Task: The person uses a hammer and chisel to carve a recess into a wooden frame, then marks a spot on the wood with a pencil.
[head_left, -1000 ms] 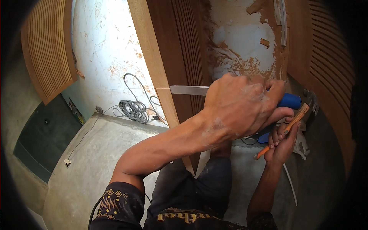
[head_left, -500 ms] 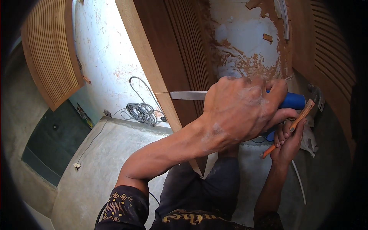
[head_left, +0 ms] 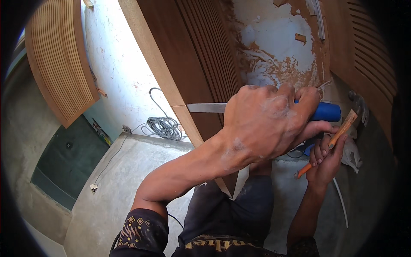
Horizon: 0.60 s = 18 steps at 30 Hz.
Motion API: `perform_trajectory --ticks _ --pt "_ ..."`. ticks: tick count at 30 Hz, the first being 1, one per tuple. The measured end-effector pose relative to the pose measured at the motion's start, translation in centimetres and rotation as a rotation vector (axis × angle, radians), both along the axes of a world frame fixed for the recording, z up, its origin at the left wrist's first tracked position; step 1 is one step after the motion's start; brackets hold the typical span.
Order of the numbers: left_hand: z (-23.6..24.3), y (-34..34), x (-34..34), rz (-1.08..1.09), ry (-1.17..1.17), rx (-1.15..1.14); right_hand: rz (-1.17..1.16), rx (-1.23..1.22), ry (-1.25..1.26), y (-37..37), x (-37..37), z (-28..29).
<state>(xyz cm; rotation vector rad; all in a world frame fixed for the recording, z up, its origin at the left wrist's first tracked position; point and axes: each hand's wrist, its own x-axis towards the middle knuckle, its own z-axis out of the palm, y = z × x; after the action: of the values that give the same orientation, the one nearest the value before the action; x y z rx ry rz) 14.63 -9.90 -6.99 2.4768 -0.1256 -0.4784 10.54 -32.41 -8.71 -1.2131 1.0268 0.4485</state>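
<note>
My left hand [head_left: 267, 120] is closed round the blue handle [head_left: 325, 111] of a long flat metal blade [head_left: 205, 107]. The blade's far end lies at the pale wooden edge [head_left: 180, 113] of an upright, grooved dark-wood panel [head_left: 197, 51], by a thin line across that edge. Below and right of it, my right hand [head_left: 325, 165] is wrapped around an orange-handled hammer [head_left: 364, 113], its metal head upward. A pencil-like wooden stick [head_left: 344, 128] is in the same hand. The left hand hides part of the blade and handle.
Slatted wooden panels [head_left: 60, 55] stand at left and right [head_left: 370, 47]. A coiled grey cable [head_left: 165, 128] lies by a white scuffed surface [head_left: 115, 51]. Wood scraps [head_left: 300, 37] and flaking debris show behind. A grey concrete floor [head_left: 107, 222] and dark green panel [head_left: 68, 162] are at left.
The view has shifted a little, with the floor and left panel now further right in the picture. Both hands keep their grips, and the blade stays at the same line on the edge.
</note>
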Motion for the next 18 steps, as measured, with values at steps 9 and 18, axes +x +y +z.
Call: perform_trajectory --ticks 9,18 --pt "-0.4 0.1 -0.1 -0.026 0.001 -0.038 -0.005 0.056 -0.055 -0.3 0.0 0.8" --pt "-0.1 0.4 -0.1 -0.009 -0.033 -0.061 0.183 0.065 -0.219 -0.2 -1.1 4.2"
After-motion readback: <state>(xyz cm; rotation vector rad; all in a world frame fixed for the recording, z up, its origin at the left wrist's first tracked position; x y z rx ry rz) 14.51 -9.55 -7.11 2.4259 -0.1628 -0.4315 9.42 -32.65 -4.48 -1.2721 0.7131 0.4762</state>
